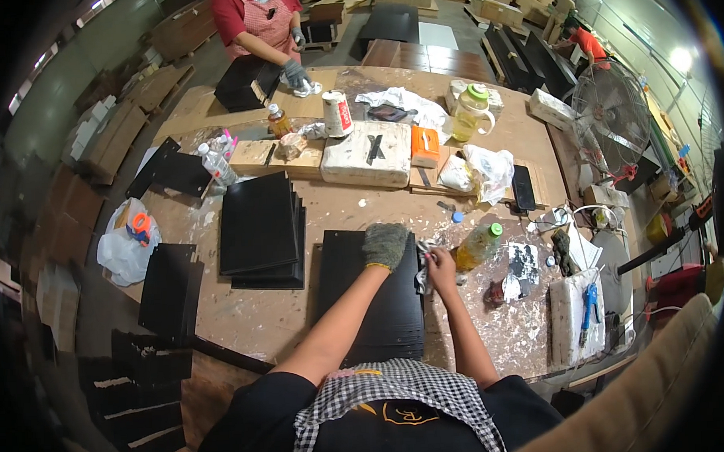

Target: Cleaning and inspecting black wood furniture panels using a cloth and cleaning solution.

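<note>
A stack of black panels (369,305) lies on the worktable in front of me. Flat on its top, near the far right corner, rests my left hand (385,245) in a grey knitted glove, its fingers extended and holding nothing. My right hand (440,271) is bare and closed on a crumpled rag (421,265), which is at the stack's right edge. Just beyond that hand stands a bottle of yellowish liquid with a green cap (477,247). To the left sits another pile of black panels (257,223), unevenly stacked.
A wrapped white block (366,154), a soda can (337,114), a green-lidded jug (472,112) and a phone (523,188) lie beyond the stack. At right are a blue glue gun (590,304) and a fan (611,110). Across the table, a gloved co-worker (263,26) handles dark panels.
</note>
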A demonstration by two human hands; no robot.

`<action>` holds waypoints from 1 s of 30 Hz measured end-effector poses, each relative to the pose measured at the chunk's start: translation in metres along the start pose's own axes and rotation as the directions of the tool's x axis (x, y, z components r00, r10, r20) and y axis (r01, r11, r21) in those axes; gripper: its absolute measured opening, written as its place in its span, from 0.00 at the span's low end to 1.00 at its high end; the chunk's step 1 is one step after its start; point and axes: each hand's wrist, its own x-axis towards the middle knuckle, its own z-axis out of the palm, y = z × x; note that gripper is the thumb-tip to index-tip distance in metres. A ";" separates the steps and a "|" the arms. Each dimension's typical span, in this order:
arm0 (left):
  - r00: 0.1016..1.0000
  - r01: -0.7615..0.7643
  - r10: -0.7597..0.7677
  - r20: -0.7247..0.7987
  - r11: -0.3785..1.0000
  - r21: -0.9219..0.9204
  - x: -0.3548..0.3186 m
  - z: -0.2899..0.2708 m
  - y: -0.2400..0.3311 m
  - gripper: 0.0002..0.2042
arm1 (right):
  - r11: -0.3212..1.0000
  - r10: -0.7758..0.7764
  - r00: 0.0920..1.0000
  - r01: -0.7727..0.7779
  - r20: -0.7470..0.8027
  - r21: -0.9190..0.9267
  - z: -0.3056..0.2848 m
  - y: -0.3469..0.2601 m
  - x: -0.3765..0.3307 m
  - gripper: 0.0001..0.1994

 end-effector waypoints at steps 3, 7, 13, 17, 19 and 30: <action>0.995 0.086 -0.085 0.047 0.996 -0.021 -0.002 -0.004 -0.001 0.15 | 0.957 0.103 0.995 -0.098 -0.002 0.275 -0.019 -0.023 -0.024 0.07; 0.997 0.062 -0.064 -0.035 0.997 -0.054 -0.007 0.005 -0.009 0.15 | 0.964 -0.261 0.963 0.256 0.067 0.073 -0.040 -0.078 -0.067 0.07; 0.998 0.057 -0.058 -0.026 0.998 -0.031 -0.005 0.009 -0.010 0.13 | 0.969 -0.199 0.966 0.168 0.167 0.181 0.003 -0.052 -0.085 0.18; 0.997 0.055 -0.054 0.057 0.998 -0.016 -0.001 0.009 -0.006 0.12 | 0.963 -0.190 0.978 0.168 0.089 0.209 0.027 -0.034 -0.029 0.18; 0.995 0.094 -0.096 -0.020 0.990 -0.106 -0.001 0.019 -0.007 0.13 | 0.968 -0.150 0.988 0.138 0.044 0.211 0.035 -0.039 -0.003 0.18; 0.986 0.131 -0.141 -0.090 0.985 -0.109 -0.004 0.016 -0.010 0.15 | 0.971 -0.095 0.989 0.067 0.114 0.231 -0.006 -0.048 -0.125 0.14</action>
